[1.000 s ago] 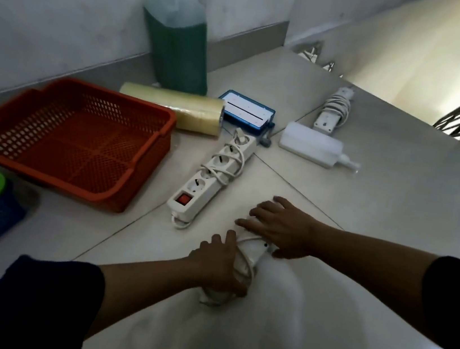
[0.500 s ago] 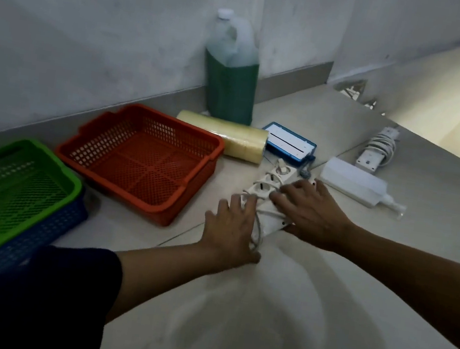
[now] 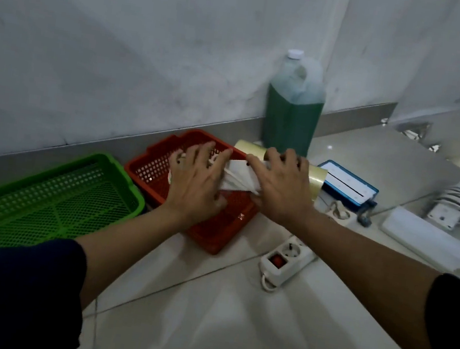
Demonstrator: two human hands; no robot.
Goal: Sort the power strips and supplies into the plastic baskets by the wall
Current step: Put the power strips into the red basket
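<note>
Hands lowering a power strip into the red basket

Green basket [image 3: 41, 201] sits at the floor's left by the wall; beside it, over the red basket [image 3: 215, 231], left hand [image 3: 195, 184] and right hand [image 3: 283, 187] each grasp an end of the white power strip [image 3: 240, 177]. Another power strip [image 3: 288, 256] lies rightward on the floor.

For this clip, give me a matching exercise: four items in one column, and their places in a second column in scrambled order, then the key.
Items:
1. held power strip
2. jug of green liquid
3. power strip with red switch
4. green basket

Places:
A. upright against the wall
B. flat on the counter, right of the red basket
C. leftmost, beside the red basket
D. between both hands, over the red basket

Pairs: 1-D, 2-A, 3-B, 4-C. The left hand and right hand hold item 1.
</note>
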